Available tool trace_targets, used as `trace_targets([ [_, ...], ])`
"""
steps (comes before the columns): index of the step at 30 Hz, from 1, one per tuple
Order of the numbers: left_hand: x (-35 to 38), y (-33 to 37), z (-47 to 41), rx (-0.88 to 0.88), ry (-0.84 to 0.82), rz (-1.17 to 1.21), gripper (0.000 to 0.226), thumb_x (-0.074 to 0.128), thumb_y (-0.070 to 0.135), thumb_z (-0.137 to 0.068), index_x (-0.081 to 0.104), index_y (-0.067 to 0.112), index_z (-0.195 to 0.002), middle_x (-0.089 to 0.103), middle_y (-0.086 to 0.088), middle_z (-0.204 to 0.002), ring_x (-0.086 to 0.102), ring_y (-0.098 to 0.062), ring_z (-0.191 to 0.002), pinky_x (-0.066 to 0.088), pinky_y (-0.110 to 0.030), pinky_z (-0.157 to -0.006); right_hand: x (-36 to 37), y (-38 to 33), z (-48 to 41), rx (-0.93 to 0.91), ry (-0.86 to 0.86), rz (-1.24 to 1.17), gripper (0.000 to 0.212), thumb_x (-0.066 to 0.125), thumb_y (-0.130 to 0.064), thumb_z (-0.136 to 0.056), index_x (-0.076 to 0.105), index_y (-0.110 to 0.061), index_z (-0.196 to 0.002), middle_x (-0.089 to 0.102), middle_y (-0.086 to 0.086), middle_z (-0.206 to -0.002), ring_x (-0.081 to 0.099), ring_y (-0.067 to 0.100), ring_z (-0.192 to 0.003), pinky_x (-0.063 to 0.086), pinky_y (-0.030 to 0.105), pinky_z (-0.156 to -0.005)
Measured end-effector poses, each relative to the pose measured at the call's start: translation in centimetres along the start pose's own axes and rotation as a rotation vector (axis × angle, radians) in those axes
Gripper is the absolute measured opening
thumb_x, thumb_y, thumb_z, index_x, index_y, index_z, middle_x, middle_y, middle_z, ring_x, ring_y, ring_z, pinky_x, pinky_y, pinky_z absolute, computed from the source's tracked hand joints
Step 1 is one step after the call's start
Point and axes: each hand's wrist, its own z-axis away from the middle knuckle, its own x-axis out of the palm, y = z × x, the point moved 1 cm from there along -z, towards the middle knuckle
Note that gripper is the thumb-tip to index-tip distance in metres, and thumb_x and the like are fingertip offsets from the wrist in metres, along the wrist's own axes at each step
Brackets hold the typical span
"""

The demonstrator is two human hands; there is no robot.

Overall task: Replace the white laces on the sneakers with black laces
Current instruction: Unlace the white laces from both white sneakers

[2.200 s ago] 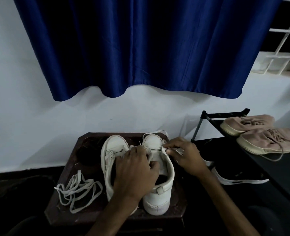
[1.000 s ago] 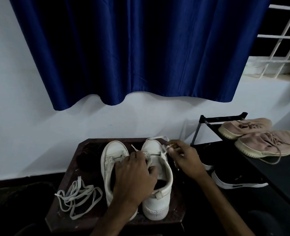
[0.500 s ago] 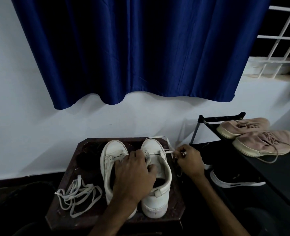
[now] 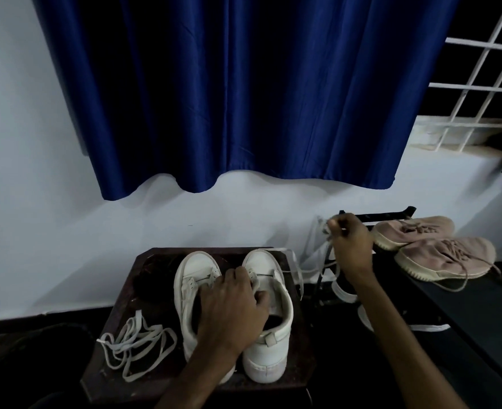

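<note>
- The white low-top sneakers (image 4: 268,349) are held down on the dark wooden desk (image 4: 301,361) by the left hand (image 4: 232,308), fingers (image 4: 239,276) curled over them.
- A flat white lace (image 4: 294,262) is pinched in the fingers of the raised right hand (image 4: 350,240).

Dark stool (image 4: 301,358) carries white sneakers (image 4: 268,349), loose white lace (image 4: 137,314); black rack (image 4: 465,305) bears pink shoes (image 4: 447,258)

A dark blue curtain (image 4: 243,93) is hanging against a pale wall (image 4: 31,172). Right of the curtain, a white window grille (image 4: 485,84) is showing darkness; below-right of it, a black rack (image 4: 465,308) is standing.
</note>
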Motion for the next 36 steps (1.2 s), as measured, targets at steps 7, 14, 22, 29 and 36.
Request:
trace_targets([
  [7,-3.1,0.3,-0.8,0.07,0.236,0.126,0.044,0.041,0.056,-0.088,0.052,0.021,-0.112,0.056,0.001,-0.106,0.056,-0.021,-0.1,0.048,-0.041,-0.079,0.9,-10.3,-1.4,-0.114,-0.355,-0.179,0.009,0.066,-0.017,-0.091,0.073,-0.011,-0.093,0.071,0.002,-0.078,0.065,0.007,-0.069,0.052,0.017,-0.068],
  [14,-14.6,0.8,-6.3,0.026,0.041,1.123,0.031,0.052,0.042,-0.097,0.056,0.016,-0.114,0.067,-0.001,-0.105,0.064,-0.015,-0.092,0.056,-0.038,-0.078,1.5,-22.4,0.0,-0.095,-0.642,-0.537,0.019,0.051,-0.002,-0.097,0.068,0.001,-0.106,0.069,0.006,-0.082,0.065,0.007,-0.069,0.05,0.015,-0.059],
  [22,-20.7,-4.6,-5.7,0.076,0.108,1.233,0.033,0.044,0.027,-0.103,0.069,0.014,-0.087,0.056,-0.011,-0.073,0.051,-0.017,-0.065,0.052,-0.027,-0.056,3.0,-29.3,0.8,-0.158,-0.691,-0.737,0.029,0.054,0.013,-0.09,0.063,-0.002,-0.113,0.07,0.008,-0.1,0.067,0.019,-0.087,0.056,0.026,-0.074],
  [29,-21.9,-7.5,-4.7,-0.008,-0.025,1.278,0.038,0.04,0.033,-0.104,0.059,0.014,-0.076,0.047,-0.002,-0.073,0.043,-0.011,-0.06,0.055,-0.031,-0.061,4.5,-29.1,2.3,-0.05,-0.586,-0.913,0.027,0.055,0.017,-0.087,0.061,0.002,-0.108,0.069,0.018,-0.102,0.072,0.02,-0.085,0.059,0.027,-0.079],
  [36,-23.2,-8.3,-4.7,-0.185,0.086,1.4,0.039,0.038,0.037,-0.105,0.057,0.019,-0.075,0.052,0.001,-0.065,0.041,-0.011,-0.048,0.04,-0.024,-0.047,7.7,-26.7,6.3,-0.169,-0.321,-0.565,0.017,0.061,-0.01,-0.093,0.063,-0.013,-0.11,0.067,-0.002,-0.105,0.066,0.014,-0.089,0.059,0.033,-0.073],
])
